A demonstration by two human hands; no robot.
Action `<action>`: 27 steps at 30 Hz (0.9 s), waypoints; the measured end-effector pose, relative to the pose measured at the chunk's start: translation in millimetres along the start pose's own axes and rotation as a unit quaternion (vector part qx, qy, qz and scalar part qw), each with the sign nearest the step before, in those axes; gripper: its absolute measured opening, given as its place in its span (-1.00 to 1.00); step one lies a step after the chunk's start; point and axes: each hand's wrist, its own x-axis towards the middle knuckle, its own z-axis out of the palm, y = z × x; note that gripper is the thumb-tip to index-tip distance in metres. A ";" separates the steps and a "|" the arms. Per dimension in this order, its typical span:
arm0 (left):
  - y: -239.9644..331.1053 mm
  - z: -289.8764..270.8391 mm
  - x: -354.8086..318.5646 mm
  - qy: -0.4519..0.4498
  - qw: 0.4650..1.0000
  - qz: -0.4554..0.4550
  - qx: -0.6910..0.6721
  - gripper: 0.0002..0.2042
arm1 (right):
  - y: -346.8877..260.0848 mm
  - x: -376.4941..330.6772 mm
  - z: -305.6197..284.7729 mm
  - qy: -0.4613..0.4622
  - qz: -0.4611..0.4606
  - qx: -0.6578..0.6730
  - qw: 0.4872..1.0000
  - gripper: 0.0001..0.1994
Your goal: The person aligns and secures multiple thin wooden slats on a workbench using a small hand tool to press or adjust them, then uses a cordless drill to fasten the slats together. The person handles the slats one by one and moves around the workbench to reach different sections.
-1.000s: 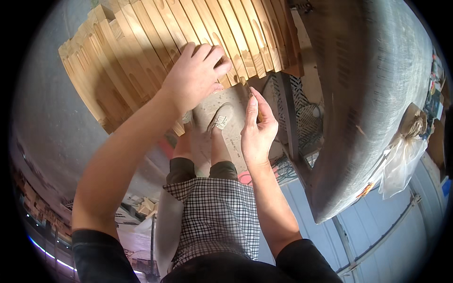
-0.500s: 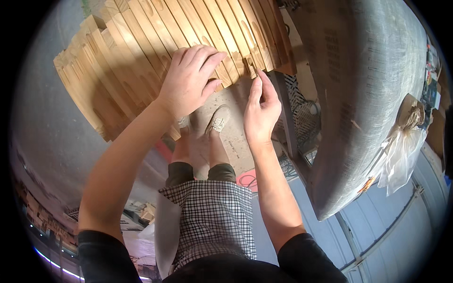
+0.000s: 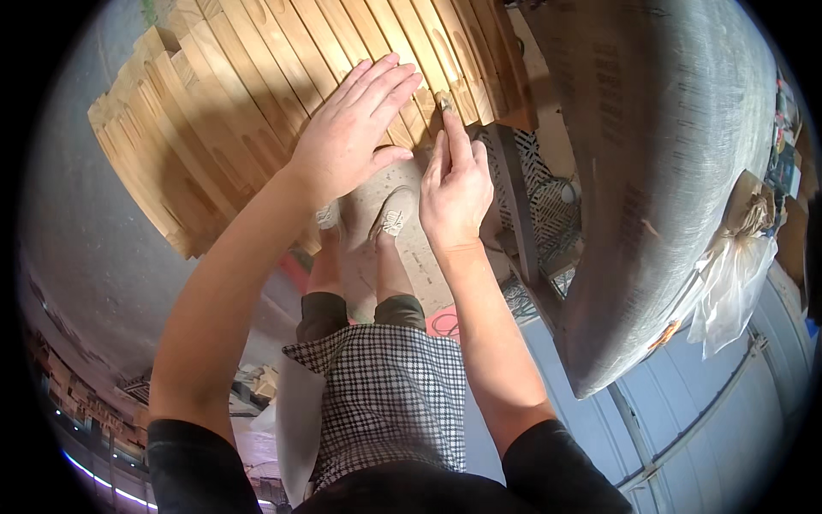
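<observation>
A row of pale wooden strips point(image 3: 257, 94) lies side by side across the top of the view, with oblong slots cut near the ends of several. My left hand point(image 3: 347, 133) rests on them, fingers stretched out and thumb apart, holding nothing. To its right, my right hand point(image 3: 456, 176) is closed, with the index finger extended forward onto a strip end. Beneath that fingertip shows a small dark, thin piece point(image 3: 444, 102), pressed against the wood; most of it is hidden, so its kind cannot be made out.
A large bulging grey wrapped bundle point(image 3: 668, 171) stands close on the right, with a clear plastic bag point(image 3: 728, 291) at its outer side. A dark metal leg point(image 3: 518, 201) runs down under the strips. My shoes point(image 3: 394, 212) are on the floor below.
My right hand has moved left and slightly up, its index finger now extended along the small piece. My left hand has shifted a little up and flattened its fingers on the strips.
</observation>
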 end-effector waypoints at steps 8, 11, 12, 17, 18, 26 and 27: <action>2.8 12.8 10.9 -0.025 0.999 0.005 0.046 -0.08 | 7.1 6.7 -9.4 0.007 -0.002 0.045 0.999 -0.65; 2.3 12.5 13.7 -0.025 0.998 0.010 0.052 -0.05 | 4.7 6.0 -5.2 -0.021 0.011 0.025 0.999 -0.64; 2.0 12.9 14.4 -0.026 0.998 0.011 0.054 -0.04 | 5.8 4.6 -5.6 -0.025 0.020 0.027 0.999 -0.62; -0.4 14.8 15.8 -0.023 0.999 -0.003 0.025 -0.02 | 5.6 1.7 -8.9 -0.020 0.018 0.045 0.999 -0.64; -1.4 15.2 16.0 -0.015 1.000 0.002 0.018 -0.02 | 6.8 5.4 -7.2 -0.009 0.012 0.038 0.999 -0.64; 0.4 15.4 16.0 -0.024 0.999 0.001 0.022 -0.05 | 12.6 7.0 -26.7 0.010 0.023 0.082 0.996 -0.72; 1.0 15.2 16.7 -0.029 0.999 0.001 0.026 -0.05 | 16.2 8.2 -28.3 0.037 0.027 0.107 0.993 -0.72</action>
